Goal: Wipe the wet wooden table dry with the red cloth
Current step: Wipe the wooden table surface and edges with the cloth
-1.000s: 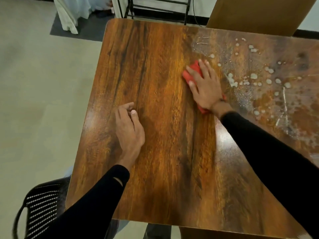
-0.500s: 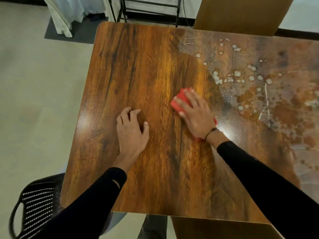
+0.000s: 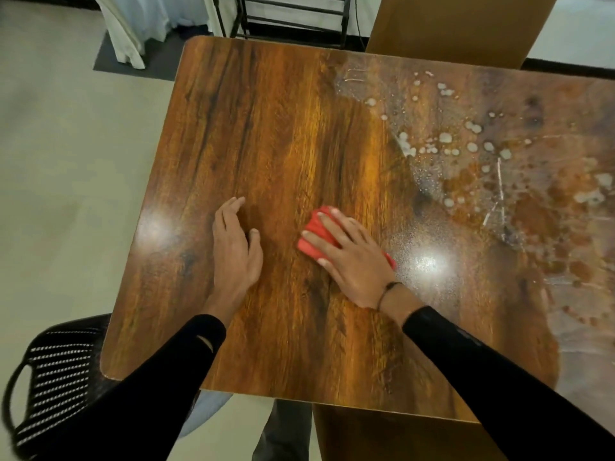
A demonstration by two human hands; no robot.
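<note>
— What takes up most of the room from where you stand?

— The wooden bench (image 3: 283,134). Its left part is bare brown grain with a glare spot near the left edge. The right part is wet: a film of water (image 3: 492,181) with pale drops and streaks spreads from the far edge down toward the right side.

— And around it?

— A black mesh chair (image 3: 56,387) sits off the near left corner. A brown board (image 3: 459,24) leans beyond the far edge, with a black metal rack (image 3: 283,18) beside it and pale cloth hanging further left, over a dark mat (image 3: 109,58) on the floor.

— The person?

— Two arms in black sleeves reach in from the near edge. The left hand (image 3: 234,251) lies palm-down on the dry wood toward the near left, fingers loosely extended, its grip wide and holding nothing. The right hand (image 3: 352,261) is flat too, fingers spread and straight, pressing down rather than clutching; a thin dark band circles that wrist.

— Where is the cloth?

— The red cloth (image 3: 314,232) is folded small under the right hand, about the middle of the bench, just left of where the wet film begins. Red shows past the fingertips, and a corner peeks out by the wrist side.
</note>
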